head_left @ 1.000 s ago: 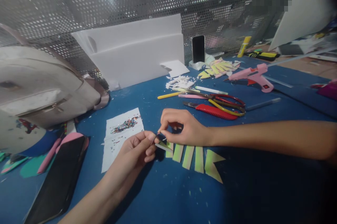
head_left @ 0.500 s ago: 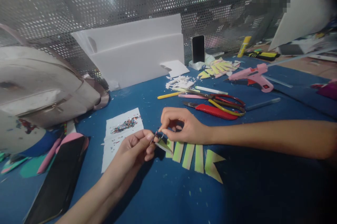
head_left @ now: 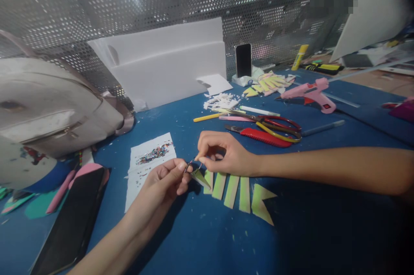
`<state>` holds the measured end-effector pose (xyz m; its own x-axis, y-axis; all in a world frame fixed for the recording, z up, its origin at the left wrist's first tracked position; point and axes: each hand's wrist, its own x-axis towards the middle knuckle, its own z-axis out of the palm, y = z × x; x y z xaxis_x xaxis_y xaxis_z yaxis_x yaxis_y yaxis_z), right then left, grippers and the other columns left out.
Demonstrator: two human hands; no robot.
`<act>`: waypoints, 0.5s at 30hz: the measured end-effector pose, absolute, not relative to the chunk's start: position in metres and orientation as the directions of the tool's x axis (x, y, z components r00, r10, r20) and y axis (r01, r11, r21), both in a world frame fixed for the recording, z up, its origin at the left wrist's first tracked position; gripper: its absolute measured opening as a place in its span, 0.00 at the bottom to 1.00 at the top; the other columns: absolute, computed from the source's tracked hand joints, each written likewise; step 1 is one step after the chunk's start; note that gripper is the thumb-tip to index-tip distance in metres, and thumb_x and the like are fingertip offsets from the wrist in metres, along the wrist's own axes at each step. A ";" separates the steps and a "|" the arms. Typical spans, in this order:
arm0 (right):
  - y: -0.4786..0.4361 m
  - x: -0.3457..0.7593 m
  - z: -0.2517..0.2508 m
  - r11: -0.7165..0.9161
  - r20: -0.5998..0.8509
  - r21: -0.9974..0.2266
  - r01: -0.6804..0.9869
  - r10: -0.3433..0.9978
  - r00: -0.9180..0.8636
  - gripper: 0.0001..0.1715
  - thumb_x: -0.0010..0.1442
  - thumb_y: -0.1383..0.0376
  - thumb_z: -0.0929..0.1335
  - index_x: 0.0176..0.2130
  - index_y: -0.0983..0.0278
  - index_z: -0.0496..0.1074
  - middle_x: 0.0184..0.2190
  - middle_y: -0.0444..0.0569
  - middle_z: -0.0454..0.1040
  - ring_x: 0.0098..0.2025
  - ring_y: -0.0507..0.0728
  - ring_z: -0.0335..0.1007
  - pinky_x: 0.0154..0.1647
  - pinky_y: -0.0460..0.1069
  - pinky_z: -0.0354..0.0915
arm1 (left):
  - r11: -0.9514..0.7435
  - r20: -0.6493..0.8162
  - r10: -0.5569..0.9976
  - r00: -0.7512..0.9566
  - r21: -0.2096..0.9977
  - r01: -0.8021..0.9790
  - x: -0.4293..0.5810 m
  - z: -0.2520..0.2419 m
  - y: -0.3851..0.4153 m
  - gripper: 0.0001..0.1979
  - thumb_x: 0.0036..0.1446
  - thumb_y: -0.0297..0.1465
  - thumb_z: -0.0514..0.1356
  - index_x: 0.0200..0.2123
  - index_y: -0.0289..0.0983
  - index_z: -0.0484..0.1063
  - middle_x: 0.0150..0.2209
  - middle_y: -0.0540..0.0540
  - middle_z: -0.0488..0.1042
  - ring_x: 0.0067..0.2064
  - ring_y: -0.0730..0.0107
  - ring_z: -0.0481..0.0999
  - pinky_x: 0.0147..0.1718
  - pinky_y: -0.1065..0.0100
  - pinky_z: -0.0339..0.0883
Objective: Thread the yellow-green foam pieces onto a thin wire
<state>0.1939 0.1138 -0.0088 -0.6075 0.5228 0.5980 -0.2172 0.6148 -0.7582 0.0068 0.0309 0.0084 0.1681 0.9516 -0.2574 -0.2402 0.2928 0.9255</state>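
Between its thumb and fingers my left hand (head_left: 170, 176) pinches one side of a thin dark loop (head_left: 188, 165), perhaps cord or wire. My right hand (head_left: 224, 152) pinches the loop's other end, its fingertips close to the left ones. From the loop hangs a small pale green piece (head_left: 202, 179) with a pointed shape. Just below and right of it, a row of green strips (head_left: 231, 191) lies on the blue table, with a notched tail-like piece (head_left: 260, 204) at the right end.
Left of my hands, a white paper (head_left: 134, 189) bears colourful bits. Beyond my right hand lie a red cutter (head_left: 263, 136), scissors (head_left: 281, 123) and pens. A pink glue gun (head_left: 310, 93) is farther right. A dark phone (head_left: 69, 223) and a backpack (head_left: 61, 102) occupy the left side.
The loop and the green piece have turned slightly, so more of the green face shows. My left fingers have shifted a little; both hands keep their pinch.
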 end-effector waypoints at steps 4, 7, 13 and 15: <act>0.114 0.194 -0.009 0.622 0.594 -0.755 -0.207 0.516 -0.617 0.06 0.58 0.71 0.67 0.29 0.66 0.67 0.30 0.43 0.64 0.26 0.46 0.56 0.24 0.44 0.56 | 0.288 -0.257 0.955 0.151 0.925 -0.247 0.009 0.010 0.031 0.10 0.58 0.34 0.65 0.29 0.32 0.74 0.24 0.51 0.67 0.22 0.84 0.55 0.21 0.81 0.49; 0.115 0.195 -0.010 0.622 0.594 -0.755 -0.206 0.517 -0.616 0.06 0.58 0.71 0.67 0.29 0.66 0.67 0.30 0.43 0.64 0.27 0.46 0.56 0.25 0.44 0.56 | 0.302 -0.272 0.951 0.147 0.922 -0.244 0.009 0.011 0.030 0.11 0.56 0.34 0.66 0.28 0.32 0.74 0.25 0.51 0.68 0.21 0.85 0.56 0.21 0.81 0.50; 0.115 0.194 -0.009 0.625 0.594 -0.754 -0.204 0.515 -0.618 0.05 0.58 0.71 0.67 0.29 0.66 0.67 0.30 0.43 0.64 0.26 0.46 0.56 0.25 0.44 0.56 | 0.286 -0.262 0.956 0.131 0.932 -0.223 0.008 0.010 0.030 0.11 0.57 0.34 0.65 0.29 0.32 0.72 0.26 0.51 0.69 0.21 0.85 0.57 0.21 0.81 0.51; 0.114 0.194 -0.008 0.638 0.591 -0.749 -0.181 0.517 -0.619 0.06 0.59 0.71 0.67 0.30 0.66 0.68 0.30 0.42 0.64 0.26 0.46 0.57 0.25 0.44 0.56 | 0.247 -0.232 0.968 0.098 0.950 -0.192 0.008 0.009 0.030 0.11 0.59 0.35 0.63 0.30 0.33 0.72 0.26 0.51 0.70 0.21 0.84 0.58 0.22 0.81 0.52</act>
<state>0.1938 0.1138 -0.0078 -0.6193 0.5175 0.5906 -0.1812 0.6377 -0.7487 0.0081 0.0302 0.0094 0.0985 0.9678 -0.2316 -0.1919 0.2468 0.9499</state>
